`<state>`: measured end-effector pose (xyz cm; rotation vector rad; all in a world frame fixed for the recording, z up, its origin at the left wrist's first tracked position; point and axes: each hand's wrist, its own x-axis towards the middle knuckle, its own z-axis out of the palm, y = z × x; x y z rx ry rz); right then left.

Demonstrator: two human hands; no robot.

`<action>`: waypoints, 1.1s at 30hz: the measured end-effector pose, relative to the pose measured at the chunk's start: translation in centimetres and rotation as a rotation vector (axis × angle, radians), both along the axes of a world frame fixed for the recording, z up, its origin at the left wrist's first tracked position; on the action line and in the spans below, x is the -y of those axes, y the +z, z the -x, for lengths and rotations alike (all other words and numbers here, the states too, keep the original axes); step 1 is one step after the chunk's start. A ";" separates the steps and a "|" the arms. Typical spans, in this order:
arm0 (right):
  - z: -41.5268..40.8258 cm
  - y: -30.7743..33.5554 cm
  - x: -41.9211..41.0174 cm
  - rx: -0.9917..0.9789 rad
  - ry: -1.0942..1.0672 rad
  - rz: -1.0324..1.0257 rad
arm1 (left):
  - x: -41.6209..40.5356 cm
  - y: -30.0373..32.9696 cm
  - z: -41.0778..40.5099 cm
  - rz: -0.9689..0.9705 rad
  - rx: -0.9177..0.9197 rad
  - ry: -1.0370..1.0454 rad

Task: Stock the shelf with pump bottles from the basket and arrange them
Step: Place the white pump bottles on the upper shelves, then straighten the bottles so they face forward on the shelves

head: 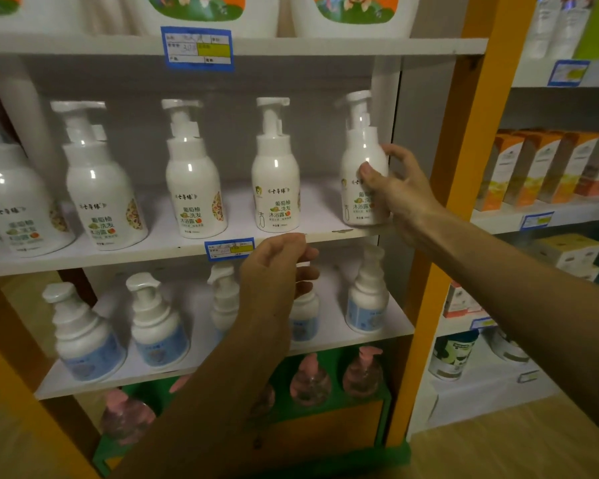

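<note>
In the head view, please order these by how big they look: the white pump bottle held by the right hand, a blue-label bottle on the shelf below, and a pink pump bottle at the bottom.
1. White pump bottle gripped by the right hand: largest.
2. Blue-label bottle: smaller.
3. Pink pump bottle: smallest, though it stands farthest from the camera and is blurred, so its true size is unsure.

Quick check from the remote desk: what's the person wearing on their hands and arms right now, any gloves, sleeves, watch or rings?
Nothing shows. The left hand and right hand are bare, with no gloves or rings visible. Both forearms are uncovered as far as the frame edge, with no sleeves, watch or wristband in sight.
</note>
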<state>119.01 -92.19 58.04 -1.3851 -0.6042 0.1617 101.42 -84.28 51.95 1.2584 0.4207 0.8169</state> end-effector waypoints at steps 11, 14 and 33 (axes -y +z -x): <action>-1.9 -0.9 -0.1 0.028 0.034 0.065 | 0.0 -0.9 -0.2 0.005 -0.007 -0.016; -2.0 -1.0 -0.2 0.031 0.037 0.059 | 0.2 -1.2 -0.2 -0.001 -0.013 -0.013; 13.5 -9.4 -3.6 0.513 -0.194 -0.068 | -4.3 -6.9 10.0 0.122 -0.096 0.205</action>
